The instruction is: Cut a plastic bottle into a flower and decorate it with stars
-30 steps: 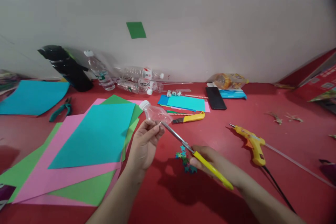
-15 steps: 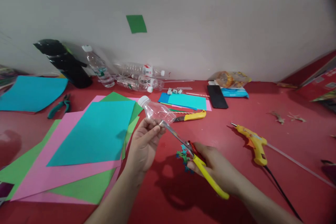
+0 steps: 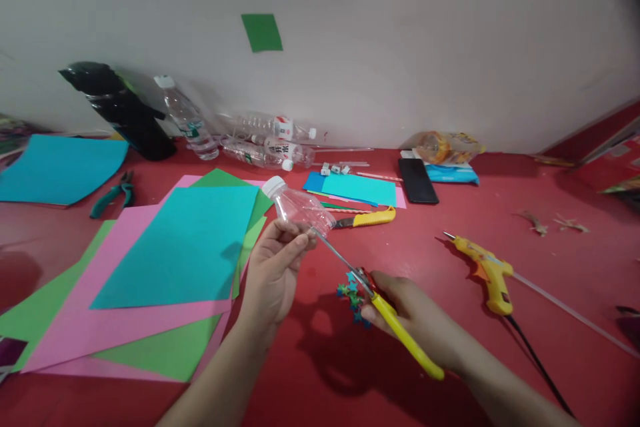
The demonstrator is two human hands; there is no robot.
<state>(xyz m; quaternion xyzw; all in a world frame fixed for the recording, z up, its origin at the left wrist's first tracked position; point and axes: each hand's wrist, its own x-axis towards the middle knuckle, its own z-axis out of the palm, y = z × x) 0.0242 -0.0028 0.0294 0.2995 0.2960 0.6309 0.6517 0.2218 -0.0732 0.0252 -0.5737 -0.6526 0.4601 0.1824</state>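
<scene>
Left hand (image 3: 274, 273): raised over the near middle, palm side turned toward the wearer, fingers curled upward and pinched against the thumb at its far end.
Left forearm (image 3: 220, 380): bare, rising from the near edge and slanting far and slightly right.
Right hand (image 3: 405, 310): lower and to the right, knuckles up, fingers wrapped in a tight grip, pointing far and left.
Right forearm (image 3: 500, 390): bare, entering from the near right corner.
Spacing: hands near each other, not touching.
</scene>
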